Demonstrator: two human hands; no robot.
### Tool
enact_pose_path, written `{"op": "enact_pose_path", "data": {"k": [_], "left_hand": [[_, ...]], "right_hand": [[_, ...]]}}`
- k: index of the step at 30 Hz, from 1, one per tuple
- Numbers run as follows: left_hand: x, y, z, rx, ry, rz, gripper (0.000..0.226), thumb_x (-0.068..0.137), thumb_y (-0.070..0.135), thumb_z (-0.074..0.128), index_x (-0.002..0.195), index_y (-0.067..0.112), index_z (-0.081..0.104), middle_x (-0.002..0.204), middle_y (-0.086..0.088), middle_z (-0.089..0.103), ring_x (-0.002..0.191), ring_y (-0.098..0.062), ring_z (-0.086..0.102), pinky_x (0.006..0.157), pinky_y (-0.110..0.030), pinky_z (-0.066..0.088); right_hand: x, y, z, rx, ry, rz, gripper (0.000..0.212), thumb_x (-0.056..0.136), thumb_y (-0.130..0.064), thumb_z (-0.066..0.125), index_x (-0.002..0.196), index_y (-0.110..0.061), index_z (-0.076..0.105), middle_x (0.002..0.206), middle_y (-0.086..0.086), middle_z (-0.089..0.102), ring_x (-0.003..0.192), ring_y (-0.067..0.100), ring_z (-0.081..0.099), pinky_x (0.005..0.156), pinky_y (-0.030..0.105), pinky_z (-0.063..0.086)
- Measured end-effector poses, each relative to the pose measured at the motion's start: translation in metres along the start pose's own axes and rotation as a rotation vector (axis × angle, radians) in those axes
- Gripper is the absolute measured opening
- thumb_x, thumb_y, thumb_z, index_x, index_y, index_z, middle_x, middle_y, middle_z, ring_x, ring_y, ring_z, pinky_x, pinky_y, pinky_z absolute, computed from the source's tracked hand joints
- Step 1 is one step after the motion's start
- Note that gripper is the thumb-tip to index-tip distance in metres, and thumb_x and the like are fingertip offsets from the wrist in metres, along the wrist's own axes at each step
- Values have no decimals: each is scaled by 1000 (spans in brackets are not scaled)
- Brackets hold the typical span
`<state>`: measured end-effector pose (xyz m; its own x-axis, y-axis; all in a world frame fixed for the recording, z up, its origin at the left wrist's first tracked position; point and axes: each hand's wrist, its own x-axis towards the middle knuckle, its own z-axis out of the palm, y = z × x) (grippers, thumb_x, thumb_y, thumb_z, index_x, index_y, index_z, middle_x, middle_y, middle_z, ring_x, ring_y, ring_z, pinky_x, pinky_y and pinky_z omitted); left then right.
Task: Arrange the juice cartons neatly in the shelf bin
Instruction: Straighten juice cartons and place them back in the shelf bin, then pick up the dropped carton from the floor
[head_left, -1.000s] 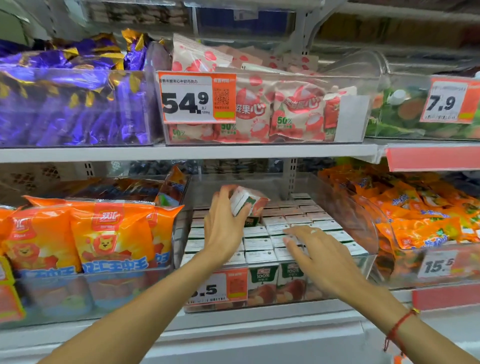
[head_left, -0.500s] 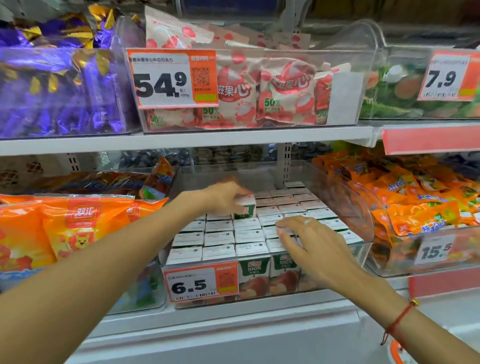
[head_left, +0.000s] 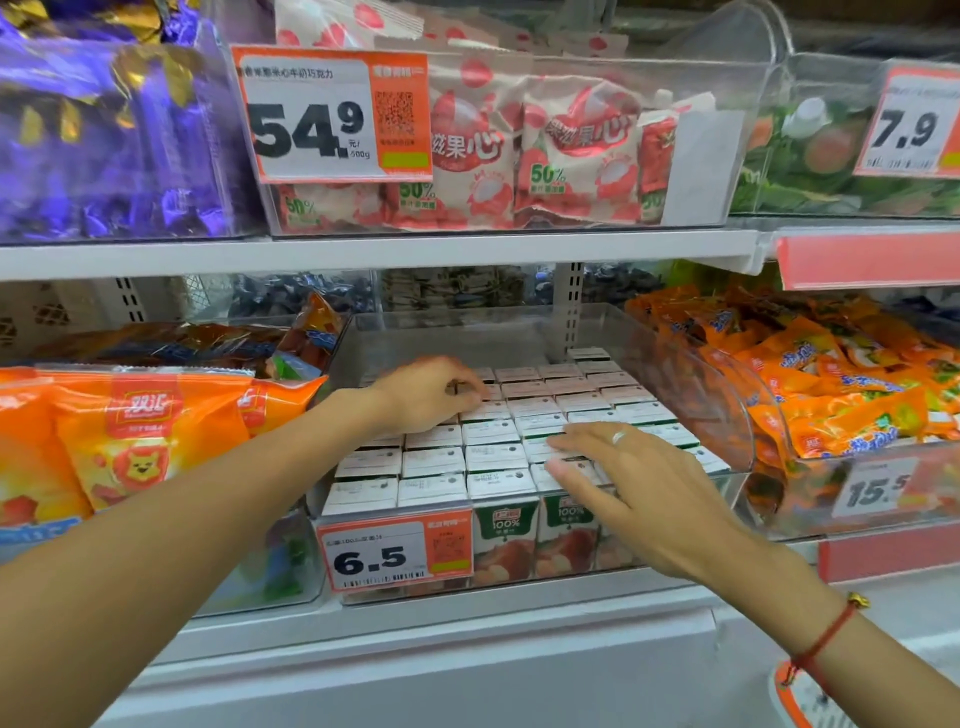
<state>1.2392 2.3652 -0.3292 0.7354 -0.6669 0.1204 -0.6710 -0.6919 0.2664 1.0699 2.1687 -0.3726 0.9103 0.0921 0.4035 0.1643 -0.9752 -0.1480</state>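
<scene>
The left hand (head_left: 431, 395) reaches deep into the bin (head_left: 691, 384), fingers curled down over the back cartons (head_left: 493, 457); whether it grips one I cannot tell. The right hand (head_left: 628, 483) lies flat, fingers straight, on the front rows. This looks like final levelling; next, press any raised carton flush. Two hands, one bin, cartons roughly five across, rows partly hidden.
</scene>
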Motion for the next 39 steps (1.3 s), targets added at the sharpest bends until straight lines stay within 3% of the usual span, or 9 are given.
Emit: {"op": "enact_pose_path", "data": {"k": [5, 11, 20, 23, 28, 31, 34, 37, 39], "left_hand": [[19, -11, 3, 107, -11, -95, 35, 100, 39, 47, 132, 27, 56, 137, -1, 55, 120, -23, 53, 103, -39, 44], [38, -3, -16, 181, -196, -98, 44, 94, 43, 58, 132, 23, 56, 128, 1, 59, 98, -13, 51, 83, -23, 39], [50, 11, -23, 485, -348, -91, 48, 98, 46, 49, 130, 11, 57, 118, -4, 62, 101, -24, 58, 96, -38, 49], [47, 9, -21, 488, -350, -107, 52, 99, 48, 44, 139, 15, 46, 135, -6, 51, 118, -28, 52, 102, -40, 44], [16, 1, -29, 204, -38, -49, 48, 99, 41, 46, 137, 13, 42, 128, -12, 52, 95, -22, 52, 79, -30, 42], [-16, 18, -34, -128, 266, -64, 41, 101, 35, 46, 137, 16, 42, 127, -10, 58, 105, -26, 57, 81, -34, 46], [-57, 46, -39, -548, 508, -70, 32, 101, 32, 47, 129, 17, 50, 123, -2, 63, 107, -18, 61, 89, -38, 52], [-110, 66, -31, -1035, 598, -47, 16, 103, 17, 45, 107, 20, 60, 100, 2, 68, 84, -9, 69, 69, -23, 57], [-132, 81, -6, -964, 635, -55, 24, 100, 3, 44, 93, 17, 62, 87, 0, 67, 73, -12, 69, 68, -27, 58]], "right_hand": [[-3, 2, 0, -42, -11, -67, 78, 84, -78, 5, 136, -40, 50, 141, -21, 48, 128, -2, 42, 95, 12, 26], [-5, -1, 1, -53, 29, -70, 78, 85, -76, 5, 133, -40, 54, 137, -23, 51, 127, -3, 43, 92, 9, 24], [-4, -2, 0, -49, 50, -66, 74, 86, -74, 9, 130, -38, 56, 133, -24, 54, 123, -3, 45, 89, 10, 28], [-4, -1, 0, -24, 45, -70, 72, 87, -74, 10, 129, -38, 56, 131, -25, 54, 121, -4, 45, 88, 9, 28], [-1, 1, -1, 32, 44, -61, 74, 86, -78, 12, 126, -38, 58, 127, -25, 56, 117, -3, 47, 84, 12, 29], [2, -4, -8, 175, -54, 31, 64, 88, -73, 23, 128, -36, 56, 131, -19, 55, 121, 5, 47, 93, 24, 39], [1, -25, -25, 517, -30, 182, 61, 83, -69, 34, 134, -38, 48, 136, -18, 49, 128, 6, 43, 105, 31, 39], [-12, -56, -44, 888, -13, 263, 55, 71, -81, 36, 123, -63, 40, 118, -42, 41, 115, -9, 46, 88, 18, 40], [-19, -84, -37, 1067, -70, 324, 55, 75, -78, 39, 128, -64, 36, 124, -40, 41, 116, -6, 49, 94, 30, 45]]}}
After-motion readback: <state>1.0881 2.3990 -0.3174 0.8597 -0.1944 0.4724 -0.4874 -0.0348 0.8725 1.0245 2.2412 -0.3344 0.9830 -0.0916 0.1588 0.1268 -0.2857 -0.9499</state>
